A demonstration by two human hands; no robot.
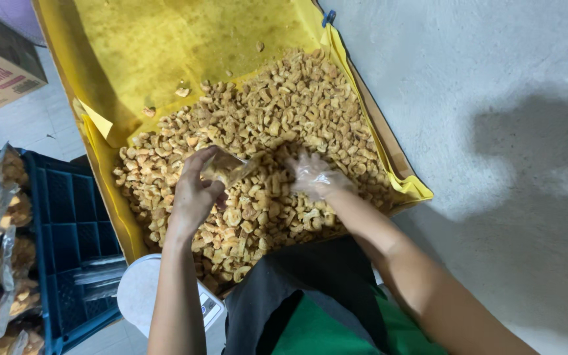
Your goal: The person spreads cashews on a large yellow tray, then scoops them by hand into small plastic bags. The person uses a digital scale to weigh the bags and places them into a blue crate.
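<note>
A small clear bag [227, 167] lies over the heap of fried chips [264, 164], its long axis running from the left hand toward the upper right, mouth facing the right hand. The left hand [194, 190], wrist bent and fingers curled, clenches the bag's near end, while the right hand [311, 176], in a thin clear glove, rests palm-down in the chips with fingers spread, clasping nothing I can make out. The chips lie in a yellow-lined box [165, 46]; left of it stand a blue crate [67, 223] and a white scale [141, 292].
</note>
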